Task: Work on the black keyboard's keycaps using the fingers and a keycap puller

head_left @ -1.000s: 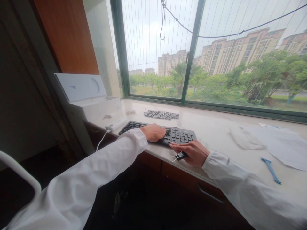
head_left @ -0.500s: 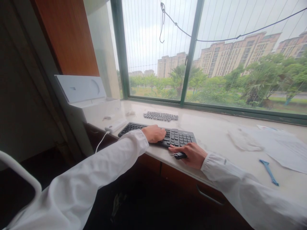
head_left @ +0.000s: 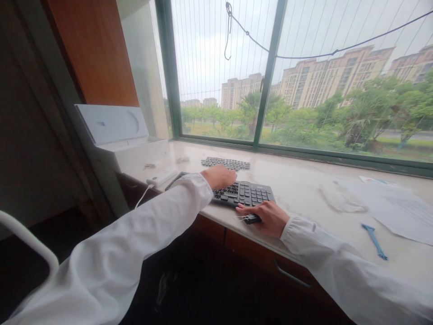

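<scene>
A black keyboard [head_left: 253, 195] with a number pad lies near the table's front edge. Over its middle part is my left hand [head_left: 221, 176], its fingers bent together and pointing right. What they hold, if anything, is hidden. Just behind, a block of loose dark keycaps [head_left: 233, 162] is laid out in rows on the tabletop. My right hand [head_left: 272, 218] rests at the keyboard's front right edge, closed around a small black keycap puller [head_left: 252, 219] with thin pale wires sticking out leftward. The hand and sleeve cover part of the keyboard's left half.
An opened white box [head_left: 135, 151] stands at the left, with a white power strip [head_left: 161, 177] and its cable before it. On the right lie a blue tool [head_left: 375, 241], a crumpled clear bag [head_left: 341, 197] and paper sheets [head_left: 402, 210]. A window [head_left: 216, 143] runs behind the table.
My left hand has moved away from me and slightly up, off the keys toward the loose keycaps, uncovering keys beneath it. My right hand keeps its place with the keycap puller.
</scene>
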`<state>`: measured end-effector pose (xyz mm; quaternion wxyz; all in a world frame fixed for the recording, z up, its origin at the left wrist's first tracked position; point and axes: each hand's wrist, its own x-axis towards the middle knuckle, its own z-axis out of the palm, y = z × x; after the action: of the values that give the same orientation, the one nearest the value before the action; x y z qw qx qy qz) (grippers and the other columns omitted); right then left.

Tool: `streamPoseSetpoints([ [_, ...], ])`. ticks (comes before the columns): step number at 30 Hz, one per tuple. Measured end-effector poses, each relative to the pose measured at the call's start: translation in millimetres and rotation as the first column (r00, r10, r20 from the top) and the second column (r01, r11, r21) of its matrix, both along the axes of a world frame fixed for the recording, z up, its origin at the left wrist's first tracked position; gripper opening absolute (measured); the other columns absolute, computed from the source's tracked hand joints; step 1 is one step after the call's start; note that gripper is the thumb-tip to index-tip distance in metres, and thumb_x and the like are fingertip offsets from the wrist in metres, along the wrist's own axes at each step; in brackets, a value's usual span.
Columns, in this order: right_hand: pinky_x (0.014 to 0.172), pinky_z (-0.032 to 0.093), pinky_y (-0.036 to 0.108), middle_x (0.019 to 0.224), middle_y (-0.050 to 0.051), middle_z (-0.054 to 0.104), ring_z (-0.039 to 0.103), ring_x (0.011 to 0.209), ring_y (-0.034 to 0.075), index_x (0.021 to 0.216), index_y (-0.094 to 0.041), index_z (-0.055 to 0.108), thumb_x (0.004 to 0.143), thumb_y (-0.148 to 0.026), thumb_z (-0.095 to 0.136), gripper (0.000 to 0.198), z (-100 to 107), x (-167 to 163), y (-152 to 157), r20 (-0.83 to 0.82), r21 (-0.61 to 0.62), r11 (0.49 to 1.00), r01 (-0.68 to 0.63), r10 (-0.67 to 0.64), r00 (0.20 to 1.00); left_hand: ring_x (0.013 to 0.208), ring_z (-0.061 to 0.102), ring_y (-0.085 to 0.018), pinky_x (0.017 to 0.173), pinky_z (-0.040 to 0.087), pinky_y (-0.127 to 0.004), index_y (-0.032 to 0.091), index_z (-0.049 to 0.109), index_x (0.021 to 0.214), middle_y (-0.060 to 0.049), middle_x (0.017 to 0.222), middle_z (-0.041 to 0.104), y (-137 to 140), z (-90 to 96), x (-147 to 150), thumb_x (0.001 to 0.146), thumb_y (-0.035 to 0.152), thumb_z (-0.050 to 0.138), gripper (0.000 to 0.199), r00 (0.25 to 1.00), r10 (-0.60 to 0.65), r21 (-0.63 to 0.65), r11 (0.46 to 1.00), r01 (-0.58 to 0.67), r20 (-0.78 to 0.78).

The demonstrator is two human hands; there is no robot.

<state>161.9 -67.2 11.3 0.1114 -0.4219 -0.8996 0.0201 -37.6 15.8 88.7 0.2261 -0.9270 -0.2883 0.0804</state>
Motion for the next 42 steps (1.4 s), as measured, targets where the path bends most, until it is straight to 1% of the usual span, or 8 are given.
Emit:
streamPoseSetpoints([
  [2,0.083,0.052,0.033,0.124,-0.006,0.059,0.068,0.091,0.023,0.125,-0.034,0.057,0.065,-0.014,0.05,0.064,0.4,-0.1,-0.3,0.026,0.016,1.0,-0.011,0.011,1.0,0.083,0.06,-0.016,0.071,0.042,-0.028,0.017,0.058,0.106,-0.01,0.105,0.064,3.0,0.6,-2.1,0.089,0.012,0.04,0.025,0.998,0.028,-0.046,0.999,-0.025,0.051],
  [5,0.081,0.052,0.032,0.124,-0.006,0.059,0.068,0.09,0.023,0.125,-0.035,0.057,0.066,-0.015,0.05,0.063,0.8,-0.3,-0.7,0.036,0.017,1.0,-0.007,0.007,0.999,0.084,0.062,-0.018,0.069,0.042,-0.028,0.024,0.059,0.109,-0.005,0.102,0.067,1.2,-8.7,-4.2,0.091,0.032,0.045,0.025,0.99,0.033,-0.136,0.991,-0.014,0.138],
  [8,0.081,0.051,0.031,0.117,-0.004,0.064,0.068,0.089,0.022,0.124,-0.035,0.059,0.068,-0.017,0.052,0.059,0.4,-0.3,-1.1,0.023,0.014,1.0,0.018,-0.018,1.0,0.082,0.063,-0.019,0.065,0.041,-0.027,0.028,0.066,0.098,-0.003,0.094,0.069,-3.3,-21.9,-3.8,0.086,0.042,0.051,0.024,0.986,0.035,-0.163,0.987,-0.009,0.16],
  [14,0.081,0.05,0.031,0.104,-0.001,0.071,0.067,0.089,0.023,0.12,-0.033,0.062,0.072,-0.024,0.056,0.05,-4.5,0.5,-0.1,-0.018,0.024,0.996,0.083,-0.083,0.996,0.076,0.063,-0.02,0.063,0.042,-0.028,0.028,0.071,0.084,-0.003,0.084,0.07,-9.1,-30.7,-0.7,0.084,0.036,0.053,0.019,0.976,0.054,-0.135,0.991,-0.026,0.212],
  [20,0.075,0.051,0.029,0.101,0.0,0.072,0.069,0.081,0.021,0.122,-0.032,0.061,0.072,-0.022,0.056,0.051,-11.6,3.4,4.6,-0.022,0.145,0.989,-0.004,0.007,1.0,0.076,0.064,-0.021,0.066,0.045,-0.029,0.019,0.069,0.082,-0.008,0.083,0.069,-19.2,-33.3,5.3,0.085,0.025,0.05,0.02,0.979,0.057,-0.083,0.996,-0.041,0.195],
  [26,0.071,0.051,0.029,0.099,0.001,0.072,0.069,0.079,0.021,0.123,-0.032,0.06,0.073,-0.022,0.055,0.051,-11.7,3.6,5.3,0.001,0.165,0.986,-0.005,0.005,1.0,0.075,0.063,-0.021,0.064,0.045,-0.029,0.011,0.061,0.094,-0.012,0.088,0.065,-23.1,-39.6,8.2,0.084,0.01,0.044,0.02,0.994,-0.047,0.025,0.999,0.045,0.103],
  [34,0.073,0.05,0.029,0.1,0.001,0.072,0.069,0.078,0.021,0.122,-0.033,0.061,0.072,-0.021,0.056,0.052,-13.8,3.3,6.3,-0.006,0.169,0.986,-0.009,0.01,1.0,0.068,0.062,-0.019,0.059,0.042,-0.029,0.01,0.056,0.092,-0.011,0.083,0.06,-25.0,-40.5,11.6,0.089,0.009,0.035,0.022,0.995,-0.093,0.085,0.992,0.09,0.03],
  [42,0.072,0.05,0.03,0.093,0.001,0.074,0.069,0.076,0.022,0.12,-0.034,0.062,0.071,-0.023,0.058,0.05,-14.8,3.0,6.6,-0.037,0.164,0.986,-0.006,0.012,0.999,0.066,0.062,-0.019,0.057,0.041,-0.029,0.011,0.057,0.091,-0.01,0.084,0.062,-20.4,-36.3,8.2,0.088,0.01,0.035,0.022,0.994,-0.107,0.076,0.992,0.105,0.029],
])
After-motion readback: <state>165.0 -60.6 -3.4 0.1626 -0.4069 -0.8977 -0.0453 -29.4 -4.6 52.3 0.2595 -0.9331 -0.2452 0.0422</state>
